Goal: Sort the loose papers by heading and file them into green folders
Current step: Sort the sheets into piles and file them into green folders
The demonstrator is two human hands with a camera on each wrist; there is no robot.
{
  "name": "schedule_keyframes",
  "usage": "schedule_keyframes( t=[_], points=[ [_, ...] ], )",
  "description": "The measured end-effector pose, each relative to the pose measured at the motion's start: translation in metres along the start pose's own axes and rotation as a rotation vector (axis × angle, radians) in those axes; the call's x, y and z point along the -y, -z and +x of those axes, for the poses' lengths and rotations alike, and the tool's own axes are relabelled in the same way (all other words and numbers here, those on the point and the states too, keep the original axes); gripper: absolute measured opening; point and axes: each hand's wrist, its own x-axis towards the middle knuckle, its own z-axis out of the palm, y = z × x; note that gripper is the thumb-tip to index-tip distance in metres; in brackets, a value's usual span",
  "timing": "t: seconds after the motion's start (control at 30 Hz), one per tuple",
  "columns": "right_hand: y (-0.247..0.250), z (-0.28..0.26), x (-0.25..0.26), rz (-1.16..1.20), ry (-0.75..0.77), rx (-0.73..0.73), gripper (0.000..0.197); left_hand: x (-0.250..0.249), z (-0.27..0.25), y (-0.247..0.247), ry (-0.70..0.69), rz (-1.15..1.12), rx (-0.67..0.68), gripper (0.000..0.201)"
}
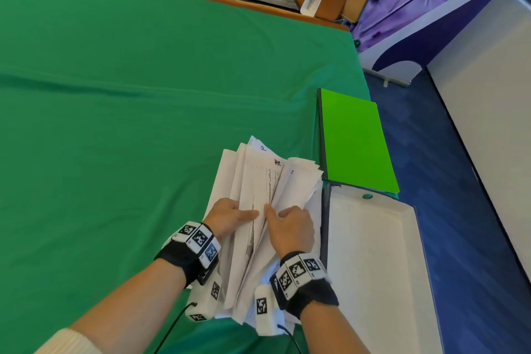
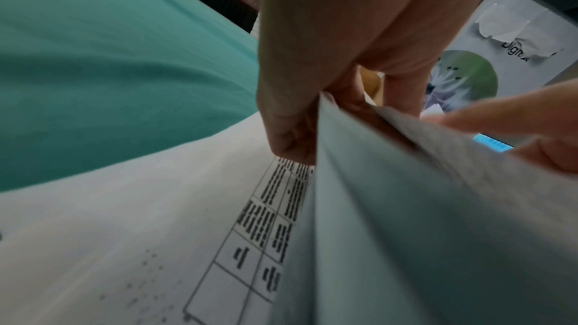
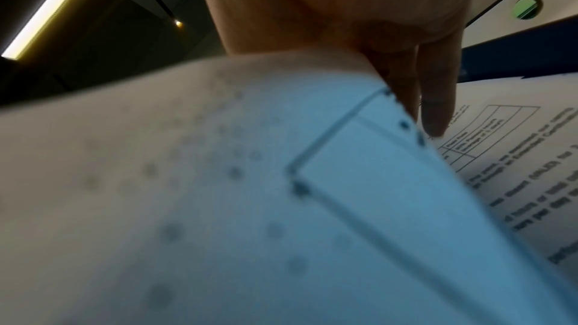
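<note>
Green cloth (image 1: 143,80) is spread over the table; blue floor (image 1: 431,129) lies at three o'clock. Papers (image 1: 258,190), at six o'clock, are gripped by left hand (image 1: 227,215) and right hand (image 1: 290,224), beside a green folder (image 1: 353,141).

print on the papers (image 3: 516,182) blurs; left hand's fingers (image 2: 291,137) partly hidden behind sheets

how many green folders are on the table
1 plainly shows: the green folder lies closed at the table's right edge, beyond the white open box. Others could lie stacked under it.
</note>
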Motion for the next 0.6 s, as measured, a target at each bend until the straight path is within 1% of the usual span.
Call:
schedule_keyframes(
  t=[0.07, 0.13, 0.2, 0.27, 0.33, 0.4, 0.43, 0.47, 0.5, 0.53, 0.57, 0.6],
  points=[
    [0.003, 0.002, -0.002, -0.050, 0.022, -0.020, 0.033, 0.002, 0.002, 0.003, -0.001, -0.004, 0.000, 0.053],
    [0.007, 0.005, -0.007, -0.082, 0.020, -0.049, 0.028, 0.011, 0.013, 0.006, 0.006, -0.003, 0.019, 0.072],
    [0.009, 0.005, -0.013, -0.082, 0.035, -0.064, 0.025, 0.025, 0.027, 0.007, -0.002, -0.017, 0.025, 0.076],
    [0.015, 0.002, -0.017, -0.059, 0.052, -0.073, 0.022, 0.028, 0.030, 0.007, -0.013, -0.033, 0.056, 0.072],
    [0.020, -0.001, -0.019, 0.044, 0.092, -0.081, 0.021, 0.009, 0.013, 0.003, -0.048, -0.044, 0.067, 0.060],
    [0.023, -0.005, -0.019, 0.148, 0.136, -0.089, 0.039, 0.002, 0.008, 0.001, -0.062, -0.036, 0.085, 0.046],
    [0.022, -0.006, -0.020, 0.145, 0.176, -0.089, 0.049, 0.000, 0.007, -0.001, -0.068, -0.019, 0.081, 0.043],
    [0.021, -0.007, -0.020, 0.101, 0.219, -0.084, 0.053, 0.001, 0.008, -0.001, -0.072, -0.006, 0.071, 0.046],
    [0.020, -0.007, -0.022, 0.034, 0.255, -0.072, 0.051, 0.000, 0.006, -0.003, -0.074, 0.005, 0.058, 0.048],
    [0.020, -0.008, -0.022, -0.030, 0.279, -0.055, 0.044, -0.001, 0.004, -0.005, -0.075, 0.015, 0.044, 0.046],
    [0.019, -0.007, -0.022, -0.059, 0.285, -0.046, 0.034, -0.002, 0.003, -0.008, -0.083, 0.028, 0.041, 0.042],
    [0.019, -0.006, -0.021, -0.041, 0.274, -0.040, 0.026, -0.001, 0.004, -0.011, -0.097, 0.043, 0.038, 0.036]
  ],
)
